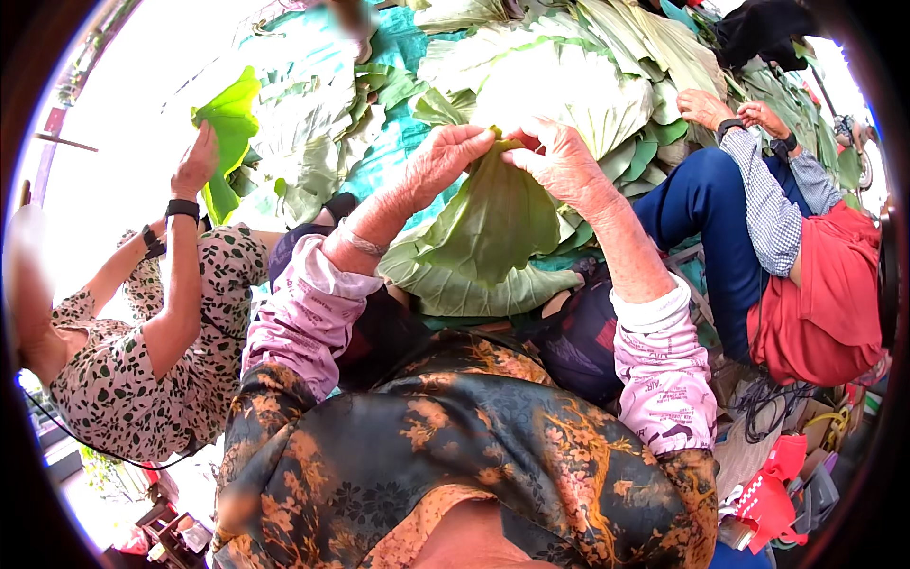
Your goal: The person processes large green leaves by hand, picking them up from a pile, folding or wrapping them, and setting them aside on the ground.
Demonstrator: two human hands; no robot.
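Observation:
Between my two hands hangs a green lotus leaf [498, 213], gathered at its top and spreading downward in folds. My left hand [455, 153] pinches the gathered top between thumb and fingertips. Close beside it, my right hand [551, 156] grips the same upper edge with thumb and index finger. Beneath the hanging leaf, a larger pale green leaf [490, 291] lies across my lap, its veins showing. Just beyond my hands spreads a broad pile of overlapping leaves [561, 92], their pale undersides bright in the light.
Turquoise sheeting [394, 43] shows between the leaves. On the left, a person in a leaf-print outfit holds up a bright green leaf [233, 128]. At right sits another person in a red garment [817, 306]. Behind them lie dark cables [771, 409] and a red bag [775, 498].

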